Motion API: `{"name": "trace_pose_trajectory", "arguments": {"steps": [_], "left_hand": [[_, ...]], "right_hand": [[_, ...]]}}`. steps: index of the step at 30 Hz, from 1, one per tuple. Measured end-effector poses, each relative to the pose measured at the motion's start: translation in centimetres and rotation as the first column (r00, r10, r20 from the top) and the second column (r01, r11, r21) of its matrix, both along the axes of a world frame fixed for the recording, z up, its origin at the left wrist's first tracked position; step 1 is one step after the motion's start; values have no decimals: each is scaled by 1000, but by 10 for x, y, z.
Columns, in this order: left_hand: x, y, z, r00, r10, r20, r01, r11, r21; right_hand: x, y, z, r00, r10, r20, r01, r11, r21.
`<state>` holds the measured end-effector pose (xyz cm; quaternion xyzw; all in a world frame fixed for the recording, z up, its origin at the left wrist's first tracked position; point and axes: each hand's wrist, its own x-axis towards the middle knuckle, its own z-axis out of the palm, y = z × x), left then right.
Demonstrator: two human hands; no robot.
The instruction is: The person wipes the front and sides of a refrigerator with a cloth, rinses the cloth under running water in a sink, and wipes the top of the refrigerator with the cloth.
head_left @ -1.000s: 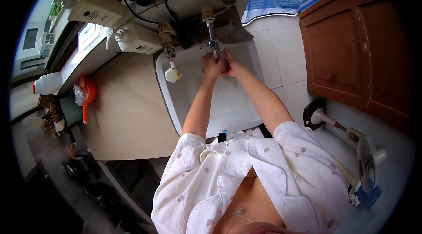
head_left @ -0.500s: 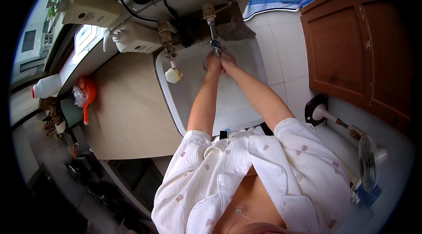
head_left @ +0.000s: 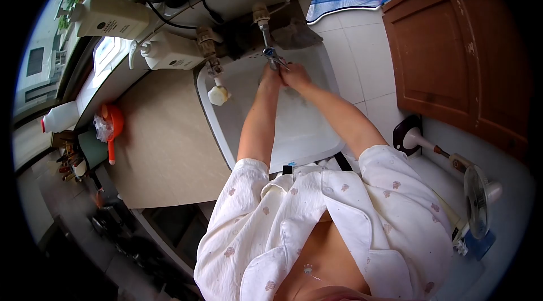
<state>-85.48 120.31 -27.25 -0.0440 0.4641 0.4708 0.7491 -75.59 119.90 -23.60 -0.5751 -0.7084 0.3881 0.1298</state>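
Both my arms reach forward over the white sink (head_left: 308, 125) to the chrome faucet (head_left: 270, 53) at its far side. My left hand (head_left: 272, 76) is under the spout, its fingers mostly hidden behind the metal. Right beside it, close to the faucet's lever, is my right hand (head_left: 295, 76), back upward, with its fingertips out of sight. The two hands are close together at the spout. Whether either hand grips anything I cannot tell.
A second tap with a whitish knob (head_left: 219, 95) juts over the sink's left rim. Left of it lies a beige countertop (head_left: 164, 137) with an orange dipper (head_left: 113, 123). A pump bottle (head_left: 172, 51) stands behind. A brown cabinet (head_left: 435, 57) is at right.
My hands have drawn slightly apart at the faucet, the right one shifting outward from the left. The whole view has shifted a little.
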Motion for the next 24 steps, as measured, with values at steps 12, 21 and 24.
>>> {"name": "trace_pose_trajectory", "arguments": {"steps": [12,21,24], "left_hand": [[-23,-21,47,764,-260,-590,450,871,198],[-67,-47,-15,774,-167,-611,378,896,232],[-70,-50,-9,548,-33,-836,386,897,217]], "right_hand": [[52,1,-16,513,-685,-518,184,677,-713],[40,19,-2,942,-283,-178,219,925,-311],[15,12,6,817,-486,-312,285,809,-514]]}}
